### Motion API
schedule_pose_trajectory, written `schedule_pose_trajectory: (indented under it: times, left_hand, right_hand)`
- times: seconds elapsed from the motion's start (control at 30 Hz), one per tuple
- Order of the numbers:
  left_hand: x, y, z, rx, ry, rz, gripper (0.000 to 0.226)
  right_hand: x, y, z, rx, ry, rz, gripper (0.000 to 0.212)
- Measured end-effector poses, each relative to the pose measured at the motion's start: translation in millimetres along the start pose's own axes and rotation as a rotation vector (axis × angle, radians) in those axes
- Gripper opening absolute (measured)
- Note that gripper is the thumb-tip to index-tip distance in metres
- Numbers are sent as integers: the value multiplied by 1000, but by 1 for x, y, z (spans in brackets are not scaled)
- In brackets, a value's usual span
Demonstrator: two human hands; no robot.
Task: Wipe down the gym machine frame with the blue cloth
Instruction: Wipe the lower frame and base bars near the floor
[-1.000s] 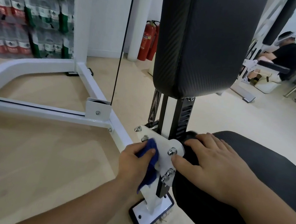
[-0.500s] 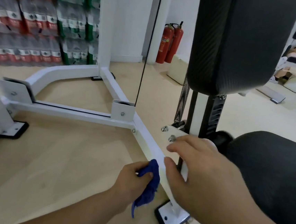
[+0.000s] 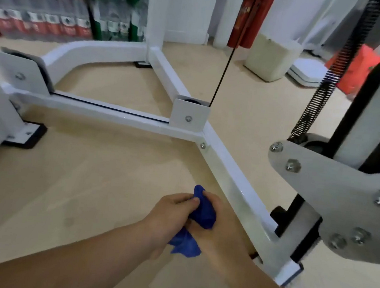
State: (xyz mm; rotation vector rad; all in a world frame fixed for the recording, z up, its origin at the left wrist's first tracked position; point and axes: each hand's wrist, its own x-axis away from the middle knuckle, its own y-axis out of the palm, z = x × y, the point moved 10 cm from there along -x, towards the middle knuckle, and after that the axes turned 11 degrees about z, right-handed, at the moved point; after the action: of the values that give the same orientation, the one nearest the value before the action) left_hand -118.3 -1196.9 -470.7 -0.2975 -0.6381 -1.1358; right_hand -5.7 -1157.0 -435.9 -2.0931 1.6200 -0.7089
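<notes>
1. Left hand (image 3: 170,216) grips the cloth (image 3: 204,213), with thumb and fingers curled round its bunched upper part.
2. Right hand (image 3: 220,232) grips the same cloth from the right side with fingers wrapped about it. Both hands meet on it.
3. Cloth: blue, crumpled into a wad between the hands, with one loose end hanging below them. It is held over the floor (image 3: 88,180), just left of the diagonal rail (image 3: 232,178) of the frame (image 3: 108,115) and apart from it.
4. Frame: white painted tube. The diagonal rail runs from a bolted joint at centre down to a foot (image 3: 288,273) at lower right. A cross rail leaves the joint toward the left.
5. Bracket (image 3: 188,114): white, one bolt, seated on the joint. A black cable (image 3: 230,54) rises from it.
6. Plate (image 3: 333,192): grey, at right, carrying several bolts. A coil spring (image 3: 322,87) rises from near its upper corner.
7. Pad (image 3: 26,136): black, on the floor at left, under a white frame foot.
8. Background, blurred: red extinguishers (image 3: 252,17) by the wall and stacked bottle packs (image 3: 47,2) at upper left.
</notes>
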Motion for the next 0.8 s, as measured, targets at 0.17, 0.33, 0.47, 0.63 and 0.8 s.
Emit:
schedule_pose_trajectory:
  times: [0.17, 0.33, 0.47, 0.63, 0.8]
  left_hand:
    - [-43, 8, 1, -25, -59, -193, 29]
    - [-125, -50, 18, -1211, 440, 59, 61]
    - [-151, -72, 3, -1537, 550, 51, 73]
    - [-156, -90, -3, -1398, 695, 80, 74]
    - [-165, -94, -15, -1404, 721, 75, 73]
  right_hand:
    - [-49, -8, 27, 56, 63, 155, 22]
    - [-94, -19, 16, 453, -162, 237, 10]
    - [-126, -30, 18, 659, -243, 265, 35]
    - [-162, 5, 8, 945, -385, 195, 30]
    - [-182, 39, -12, 1160, -787, 227, 25]
